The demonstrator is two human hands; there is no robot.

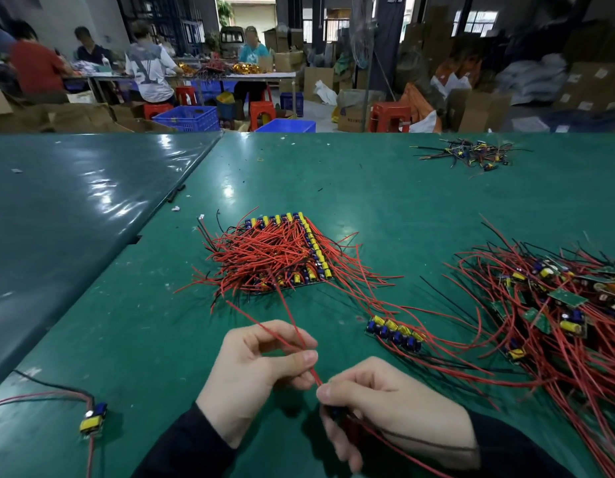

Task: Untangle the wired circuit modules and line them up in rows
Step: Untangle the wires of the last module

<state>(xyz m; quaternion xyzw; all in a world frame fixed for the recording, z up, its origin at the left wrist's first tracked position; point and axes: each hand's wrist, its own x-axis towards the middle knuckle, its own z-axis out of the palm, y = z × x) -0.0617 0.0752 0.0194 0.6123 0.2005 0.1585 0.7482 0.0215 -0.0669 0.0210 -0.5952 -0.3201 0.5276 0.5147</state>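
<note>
Left hand pinches red wires; right hand grips module.

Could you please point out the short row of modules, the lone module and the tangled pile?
short row of modules (396,332): head view, blue parts.
lone module (93,418): head view, yellow part.
tangled pile (554,305): head view, red wires.

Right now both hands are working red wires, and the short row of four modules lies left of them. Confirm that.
Not quite. The head view shows the short row of modules right of the hands, left hand and right hand, which do hold red wires.
</note>
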